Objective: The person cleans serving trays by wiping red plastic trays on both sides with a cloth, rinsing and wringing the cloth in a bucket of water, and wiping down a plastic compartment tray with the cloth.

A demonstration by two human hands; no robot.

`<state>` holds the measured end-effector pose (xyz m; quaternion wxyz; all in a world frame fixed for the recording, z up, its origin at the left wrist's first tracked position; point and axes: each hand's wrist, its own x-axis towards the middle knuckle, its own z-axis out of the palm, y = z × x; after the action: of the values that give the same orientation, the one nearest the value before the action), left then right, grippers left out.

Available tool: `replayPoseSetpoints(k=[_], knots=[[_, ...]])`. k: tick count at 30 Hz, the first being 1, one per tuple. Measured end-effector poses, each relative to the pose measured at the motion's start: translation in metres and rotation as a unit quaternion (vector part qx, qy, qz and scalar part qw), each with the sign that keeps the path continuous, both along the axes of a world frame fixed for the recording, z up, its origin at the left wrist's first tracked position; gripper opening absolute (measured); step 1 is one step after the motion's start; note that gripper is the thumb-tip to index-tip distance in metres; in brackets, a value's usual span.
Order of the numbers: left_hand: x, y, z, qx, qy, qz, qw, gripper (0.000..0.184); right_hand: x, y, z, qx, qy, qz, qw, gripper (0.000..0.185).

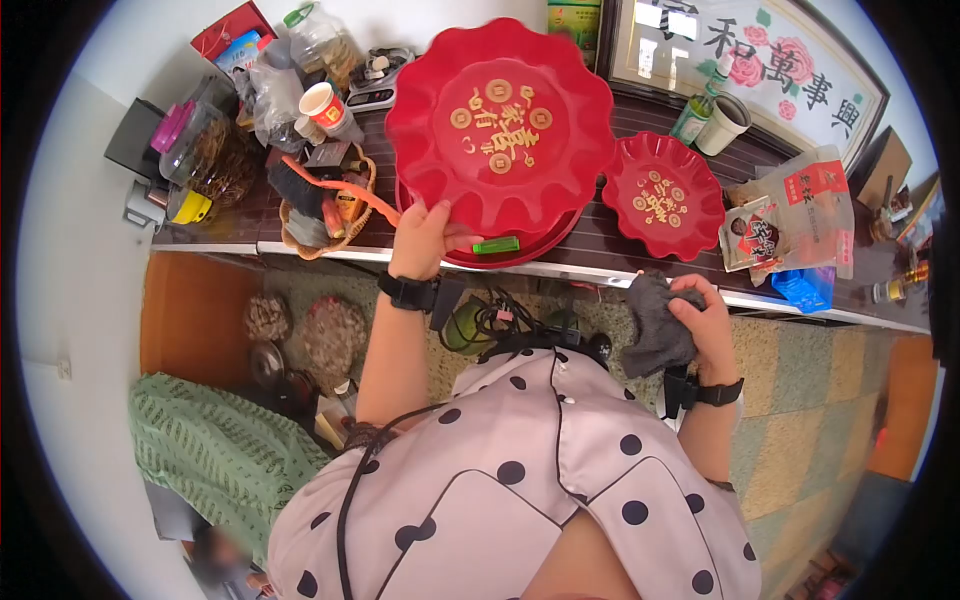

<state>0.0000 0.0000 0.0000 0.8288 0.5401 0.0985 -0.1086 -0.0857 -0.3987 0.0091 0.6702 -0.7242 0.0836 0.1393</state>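
My left hand (430, 238) grips the near rim of a large red scalloped tray (560, 110) with gold characters and coin patterns. The tray is raised over another red tray (560, 240), of which only the near edge shows. A small green object (496, 245), perhaps a lighter, lies at that edge beside my left fingers. Bunched in my right hand (706, 325) is a dark grey cloth (655, 330), held just off the table's front edge. To the right of the large tray rests a smaller red scalloped dish (625, 195) with similar gold print.
On the dark table (590, 262), a wicker basket (300, 235) holds a brush with an orange handle (345, 187). Jars, a paper cup (318, 101) and a scale (372, 97) crowd the left. Food packets (800, 215), a green bottle (697, 112) and a framed picture (740, 75) stand right.
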Motion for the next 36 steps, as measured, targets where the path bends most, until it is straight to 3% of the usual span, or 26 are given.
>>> replayPoseSetpoints(k=[2, 4, 6, 10, 12, 13, 14, 15, 16, 18, 19, 25, 29, 31, 32, 34, 36], knots=[[-0.007, -0.014, 0.005, 0.009, -0.043, 0.042, 0.998, 0.039, 0.004, 0.010, 0.018, 0.107, -0.078, -0.030, 0.991, 0.025], [-0.013, -0.036, 0.003, -0.051, -0.057, 0.024, 0.997, 0.041, 0.010, 0.005, 0.043, 0.121, -0.112, -0.012, 0.986, 0.025], [-0.018, -0.029, 0.013, -0.067, -0.068, 0.004, 0.995, 0.043, 0.013, 0.036, 0.060, 0.207, -0.146, -0.002, 0.967, 0.023], [-0.034, -0.055, 0.027, -0.069, -0.086, -0.038, 0.993, 0.051, 0.035, 0.068, 0.089, 0.237, -0.210, -0.012, 0.948, 0.025], [-0.042, -0.066, 0.029, -0.114, -0.092, -0.066, 0.987, 0.055, 0.054, 0.080, 0.092, 0.119, -0.294, -0.077, 0.945, 0.033], [-0.048, -0.072, 0.027, -0.116, -0.092, -0.069, 0.987, 0.055, 0.063, 0.083, 0.090, 0.116, -0.295, -0.080, 0.945, 0.033], [-0.053, -0.077, 0.026, -0.106, -0.121, -0.086, 0.983, 0.057, 0.073, 0.086, 0.084, -0.106, -0.416, -0.091, 0.898, 0.041], [-0.057, -0.080, 0.026, -0.096, -0.152, -0.103, 0.978, 0.058, 0.079, 0.089, 0.078, -0.321, -0.511, -0.096, 0.792, 0.048], [-0.060, -0.081, 0.025, -0.098, -0.153, -0.104, 0.978, 0.058, 0.077, 0.097, 0.073, -0.323, -0.511, -0.096, 0.791, 0.048], [-0.066, -0.081, 0.020, 0.034, -0.204, -0.084, 0.975, 0.059, 0.069, 0.112, 0.063, -0.398, -0.453, -0.125, 0.788, 0.059], [-0.067, -0.081, 0.018, 0.100, -0.227, -0.074, 0.966, 0.059, 0.069, 0.112, 0.058, -0.400, -0.452, -0.125, 0.788, 0.059], [-0.072, -0.075, 0.019, 0.114, -0.241, -0.138, 0.954, 0.051, 0.073, 0.109, 0.062, -0.325, -0.437, -0.096, 0.833, 0.059], [-0.074, -0.092, 0.032, 0.063, -0.249, -0.163, 0.953, 0.054, 0.065, 0.128, 0.086, -0.327, -0.513, -0.059, 0.791, 0.053], [-0.076, -0.097, 0.038, 0.040, -0.263, -0.113, 0.957, 0.058, 0.055, 0.136, 0.089, -0.352, -0.548, 0.043, 0.758, 0.049], [-0.076, -0.092, 0.036, 0.040, -0.262, -0.114, 0.957, 0.058, 0.047, 0.137, 0.088, -0.352, -0.547, 0.042, 0.759, 0.049], [-0.074, -0.079, 0.032, 0.041, -0.208, -0.138, 0.967, 0.069, 0.029, 0.141, 0.087, -0.353, -0.514, 0.176, 0.762, 0.052], [-0.073, -0.078, 0.033, 0.076, -0.231, -0.135, 0.960, 0.067, 0.025, 0.135, 0.082, -0.357, -0.506, 0.178, 0.765, 0.047]])
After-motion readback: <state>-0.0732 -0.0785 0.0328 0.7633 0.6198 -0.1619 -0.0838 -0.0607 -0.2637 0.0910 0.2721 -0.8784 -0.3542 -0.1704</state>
